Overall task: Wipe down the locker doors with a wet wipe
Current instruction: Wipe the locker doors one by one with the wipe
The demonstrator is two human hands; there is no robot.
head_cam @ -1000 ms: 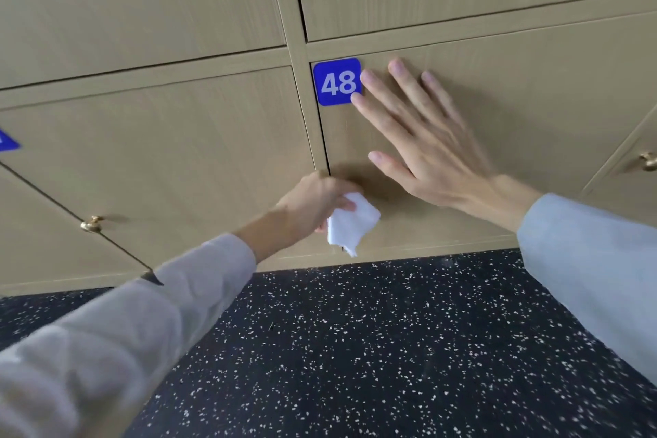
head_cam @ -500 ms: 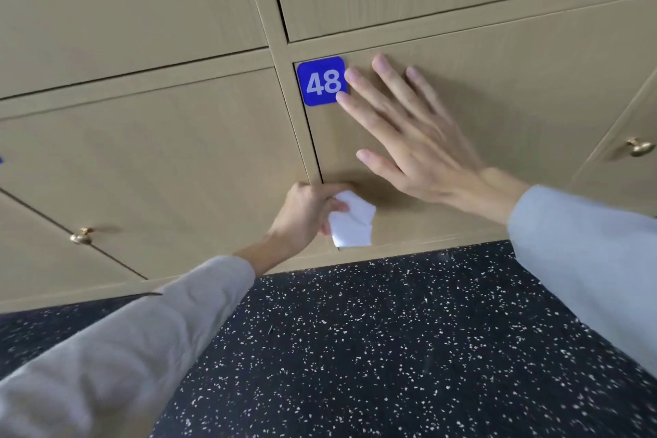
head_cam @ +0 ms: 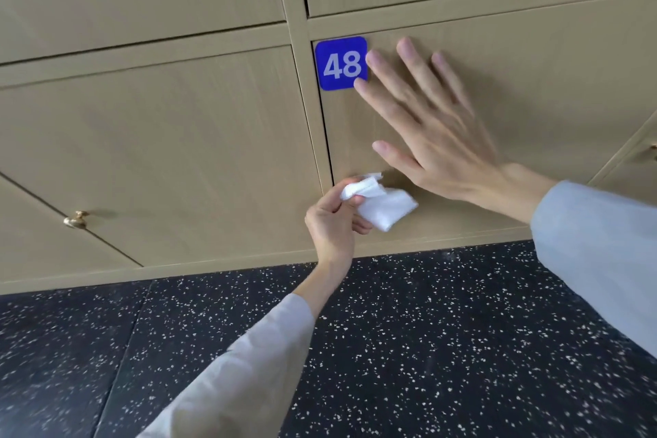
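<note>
Wooden locker doors (head_cam: 497, 89) rise above speckled floor (head_cam: 426, 348). The right hand (head_cam: 437, 139) presses flat, fingers spread, likely steadying door 48; the left hand (head_cam: 332, 220) pinches the wipe (head_cam: 382, 204) for wiping.

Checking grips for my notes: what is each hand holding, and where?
Left hand pinches the white wipe at its upper left end; right hand holds nothing.

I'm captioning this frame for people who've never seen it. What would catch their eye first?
The blue number plate 48 at the top left corner of a pale wood locker door. Beside it the right hand lies spread flat on that door, and below it the left hand pinches a crumpled white wipe near the door's lower left edge.
</note>
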